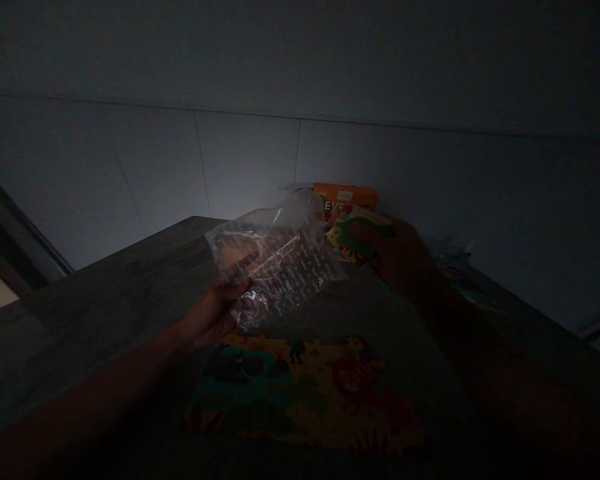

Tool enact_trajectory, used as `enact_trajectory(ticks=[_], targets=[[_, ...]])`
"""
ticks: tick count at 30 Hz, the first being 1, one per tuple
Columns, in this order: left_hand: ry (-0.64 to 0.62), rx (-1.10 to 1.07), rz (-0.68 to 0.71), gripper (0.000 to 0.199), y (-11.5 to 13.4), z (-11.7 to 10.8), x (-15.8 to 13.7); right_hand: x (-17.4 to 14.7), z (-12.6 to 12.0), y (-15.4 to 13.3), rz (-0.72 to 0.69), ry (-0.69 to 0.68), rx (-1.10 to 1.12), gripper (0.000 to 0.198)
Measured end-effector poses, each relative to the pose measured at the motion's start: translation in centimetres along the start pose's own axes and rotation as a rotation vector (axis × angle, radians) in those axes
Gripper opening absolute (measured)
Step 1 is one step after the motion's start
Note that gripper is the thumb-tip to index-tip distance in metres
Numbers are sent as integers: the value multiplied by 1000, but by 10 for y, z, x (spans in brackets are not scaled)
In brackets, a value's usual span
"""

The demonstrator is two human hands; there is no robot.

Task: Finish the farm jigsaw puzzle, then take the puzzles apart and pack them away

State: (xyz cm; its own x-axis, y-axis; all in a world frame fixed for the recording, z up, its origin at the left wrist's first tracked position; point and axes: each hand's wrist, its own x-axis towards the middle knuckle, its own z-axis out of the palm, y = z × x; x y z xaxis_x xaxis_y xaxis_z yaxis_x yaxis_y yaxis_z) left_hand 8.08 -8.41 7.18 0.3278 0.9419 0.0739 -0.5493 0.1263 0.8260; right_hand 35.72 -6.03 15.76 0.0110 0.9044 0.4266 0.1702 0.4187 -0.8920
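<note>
My left hand (220,303) grips a clear plastic bag (290,273) with rows of small print by its lower left edge. The bag is crinkled and held up over the table, some fingers showing through it. In my right hand (400,250) are colourful green and yellow puzzle pieces (353,233), just right of the bag; how many I cannot tell. A joined section of jigsaw puzzle (305,393) with animals in yellow, teal and red lies flat on the table nearer to me, below both hands.
An orange box (347,195) with partly hidden lettering stands at the back of the table (130,280) by the wall. Right of my right hand lie another clear plastic bag (450,247) and some colourful flat pieces (473,290). The scene is very dark.
</note>
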Motion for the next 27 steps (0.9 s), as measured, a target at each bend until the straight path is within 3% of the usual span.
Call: enact_trajectory(ticks=[2, 4, 10, 14, 18, 21, 24, 27], targets=[[-6, 8, -2, 71, 3, -3, 0, 11, -12, 7, -38, 122, 14, 37], [-11, -1, -44, 69, 4, -4, 0, 19, -20, 13, -14, 112, -5, 36], [-9, 4, -200, 55, -3, -2, -2, 16, -10, 27, 138, -224, -53, 34], [-5, 9, -285, 53, -10, -3, -3, 11, 5, 33, 234, -330, -40, 28], [-9, 54, -304, 49, -14, -8, -4, 14, 11, 39, 357, -261, 166, 23], [0, 57, -283, 52, -13, -12, -3, 18, 8, 42, 345, -169, 275, 20], [16, 57, -233, 57, -8, -11, -2, 18, -2, 37, 303, -220, 147, 19], [15, 87, -195, 54, -6, -9, -3, 13, -13, 24, 234, -421, -107, 22]])
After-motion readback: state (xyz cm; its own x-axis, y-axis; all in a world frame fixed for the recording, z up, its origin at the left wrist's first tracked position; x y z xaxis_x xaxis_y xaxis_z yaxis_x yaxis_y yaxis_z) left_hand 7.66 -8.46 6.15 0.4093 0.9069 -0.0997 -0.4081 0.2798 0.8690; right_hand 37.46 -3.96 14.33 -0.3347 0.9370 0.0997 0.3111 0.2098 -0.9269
